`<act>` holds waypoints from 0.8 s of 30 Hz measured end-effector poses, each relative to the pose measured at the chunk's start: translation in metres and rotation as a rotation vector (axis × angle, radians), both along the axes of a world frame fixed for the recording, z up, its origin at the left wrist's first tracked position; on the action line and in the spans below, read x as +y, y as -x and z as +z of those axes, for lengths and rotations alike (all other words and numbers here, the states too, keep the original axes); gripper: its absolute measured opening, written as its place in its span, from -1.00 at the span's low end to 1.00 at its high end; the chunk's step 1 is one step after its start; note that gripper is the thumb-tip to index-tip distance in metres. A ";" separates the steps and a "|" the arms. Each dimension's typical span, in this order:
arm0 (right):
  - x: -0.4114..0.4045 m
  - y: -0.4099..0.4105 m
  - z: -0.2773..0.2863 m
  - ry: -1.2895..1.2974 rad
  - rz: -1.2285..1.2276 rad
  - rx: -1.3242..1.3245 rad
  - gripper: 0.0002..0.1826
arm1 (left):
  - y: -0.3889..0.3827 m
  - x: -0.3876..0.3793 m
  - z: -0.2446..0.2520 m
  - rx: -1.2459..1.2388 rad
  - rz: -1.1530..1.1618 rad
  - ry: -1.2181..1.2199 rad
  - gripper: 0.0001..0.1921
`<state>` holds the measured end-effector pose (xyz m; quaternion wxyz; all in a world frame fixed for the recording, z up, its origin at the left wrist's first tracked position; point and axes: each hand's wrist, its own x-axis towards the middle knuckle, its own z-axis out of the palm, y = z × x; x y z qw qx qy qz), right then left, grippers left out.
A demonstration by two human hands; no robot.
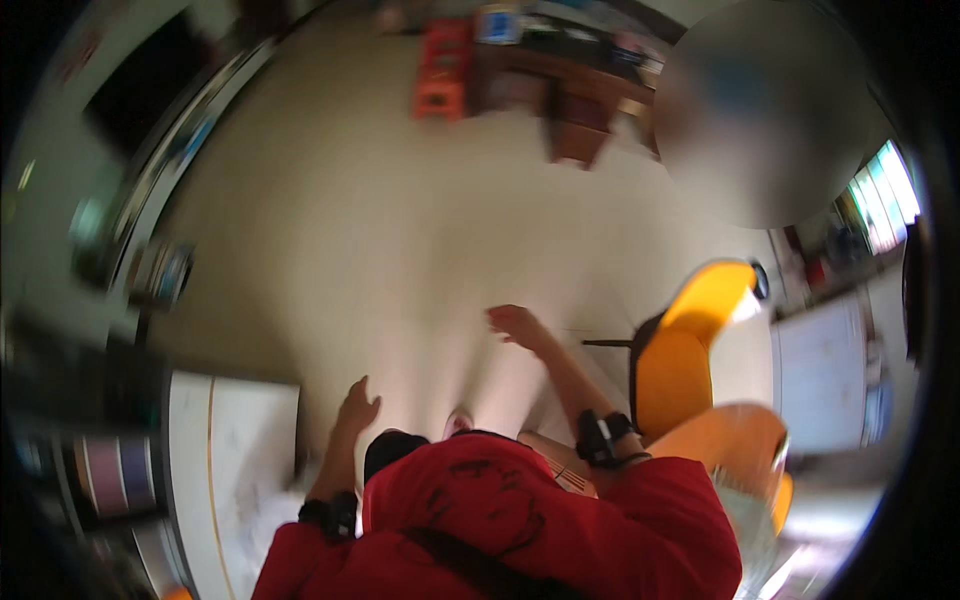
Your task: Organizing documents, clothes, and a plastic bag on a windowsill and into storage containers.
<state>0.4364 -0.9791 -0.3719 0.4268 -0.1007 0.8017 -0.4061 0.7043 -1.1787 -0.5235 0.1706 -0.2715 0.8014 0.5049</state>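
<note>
My left hand (360, 405) hangs over the tiled floor, holding nothing, its thumb and fingers apart. It is close to the corner of a white tabletop (259, 420). Farther forward, my right hand (515, 326) is in the air above the floor (420, 225) with nothing seen in it. Its fingers are blurred and look loosely curled. To its right stands a chair with a yellow seat (675, 382) and a dark frame. Black straps sit on both my forearms, and one foot (459, 422) shows below my red shirt.
Ahead are stacked red plastic stools (441, 94) beside a cluttered wooden desk (600, 79). A wooden chair (739, 450) is near my right side, with a white cabinet (821, 375) beyond. Books (169, 270) stand at the left by a low shelf. A blurred disc covers the upper right.
</note>
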 end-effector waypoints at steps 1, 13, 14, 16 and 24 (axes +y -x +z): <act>-0.028 -0.007 0.006 0.145 -0.143 -0.056 -0.66 | 0.034 0.003 0.004 0.133 -0.066 0.167 -0.31; -0.081 0.093 0.030 1.071 -0.908 -0.571 -0.59 | 0.358 0.012 0.121 1.182 -0.559 0.177 -0.57; -0.072 0.106 0.027 0.897 -0.767 -0.389 -0.55 | 0.390 0.012 0.105 1.109 -0.568 0.183 -0.59; -0.060 0.132 0.049 0.673 -0.688 -0.084 -0.58 | 0.445 -0.006 0.077 0.475 -0.682 -0.214 -0.61; 0.057 0.228 0.097 1.317 -1.214 0.048 -0.80 | 0.603 0.058 0.096 0.250 -1.424 -0.023 -0.54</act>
